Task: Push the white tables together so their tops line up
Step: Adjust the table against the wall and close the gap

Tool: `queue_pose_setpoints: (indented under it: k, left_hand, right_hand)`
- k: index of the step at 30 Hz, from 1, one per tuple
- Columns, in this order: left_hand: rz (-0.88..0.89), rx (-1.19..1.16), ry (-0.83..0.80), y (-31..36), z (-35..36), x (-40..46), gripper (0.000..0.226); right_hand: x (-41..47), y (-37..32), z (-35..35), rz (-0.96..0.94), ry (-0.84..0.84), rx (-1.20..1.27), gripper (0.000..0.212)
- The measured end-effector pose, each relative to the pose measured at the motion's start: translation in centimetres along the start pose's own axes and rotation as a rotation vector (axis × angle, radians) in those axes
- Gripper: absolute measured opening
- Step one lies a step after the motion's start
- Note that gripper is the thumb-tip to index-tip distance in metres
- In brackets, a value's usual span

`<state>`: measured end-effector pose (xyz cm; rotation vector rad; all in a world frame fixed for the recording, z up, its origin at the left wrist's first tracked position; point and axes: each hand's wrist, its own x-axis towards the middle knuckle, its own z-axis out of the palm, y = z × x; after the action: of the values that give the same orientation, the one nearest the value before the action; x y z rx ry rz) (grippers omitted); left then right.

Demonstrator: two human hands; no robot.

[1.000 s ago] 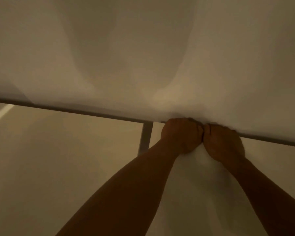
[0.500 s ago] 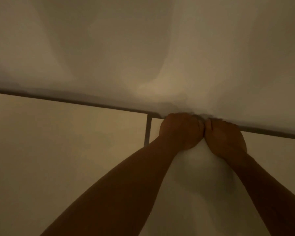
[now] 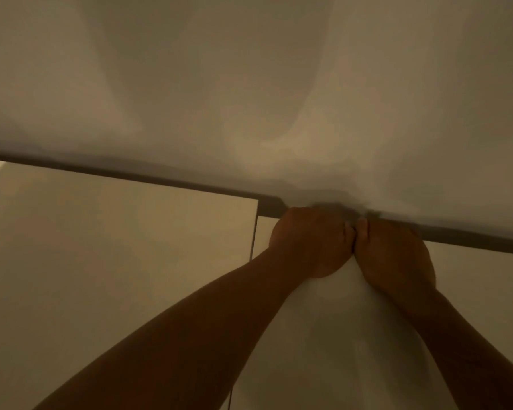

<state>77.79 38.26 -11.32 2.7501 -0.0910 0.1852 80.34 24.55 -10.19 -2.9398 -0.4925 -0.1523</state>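
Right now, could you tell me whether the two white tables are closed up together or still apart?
Nearly closed: only a thin dark seam separates the left white tabletop from the right white tabletop. Their far edges look slightly offset.

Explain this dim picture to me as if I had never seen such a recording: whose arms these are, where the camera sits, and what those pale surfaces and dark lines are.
There is no machine here. A person wears a wide-angle camera on the head, looking forward and down, so the two bare forearms reaching in from below are the wearer's own.

The left hand and right hand sit side by side, knuckles touching, with fingers curled over the far edge of the near white table. That is the grip: both hands hold this table's edge.

To the left lies a second white table. The thin dark line between the two is the narrow seam where they almost meet. Their far edges do not quite line up.

The broad dark band beyond them is a gap, and the pale expanse above it is another surface, too dim to identify. Nothing visible lies on the tables.
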Motion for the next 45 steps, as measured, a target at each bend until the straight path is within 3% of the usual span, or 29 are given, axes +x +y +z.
queue_pose_setpoints:
  k: [10,16,19,24,30,36,45]
  left_hand:
    - [-0.007,0.135,-0.001,0.5,0.8,-0.4,0.053]
    - [-0.043,0.145,0.037,1.7,0.6,-2.3,0.045]
    - [-0.09,0.156,0.048,2.8,0.7,-4.7,0.055]
    - [-0.175,0.233,-0.096,5.1,0.2,-8.8,0.07]
    - [-0.231,0.263,-0.103,7.6,0.2,-13.8,0.097]
    - [-0.302,0.241,-0.065,10.4,0.9,-18.7,0.064]
    - [-0.294,0.234,-0.045,17.9,2.2,-32.0,0.061]
  right_hand:
    - [-0.1,0.5,0.5,0.02,-0.039,-0.09,0.044]
    - [-0.6,1.3,0.6,0.039,0.047,0.043,0.043]
    - [-1.5,0.9,0.8,0.014,0.074,0.036,0.044]
    - [-4.8,0.2,1.1,-0.099,0.026,0.101,0.052]
    - [-9.7,0.6,0.4,-0.176,-0.065,0.09,0.052]
    - [-16.4,1.9,-0.6,-0.207,-0.017,0.122,0.062]
    - [-31.2,3.2,-3.7,-0.061,-0.019,0.127,0.052]
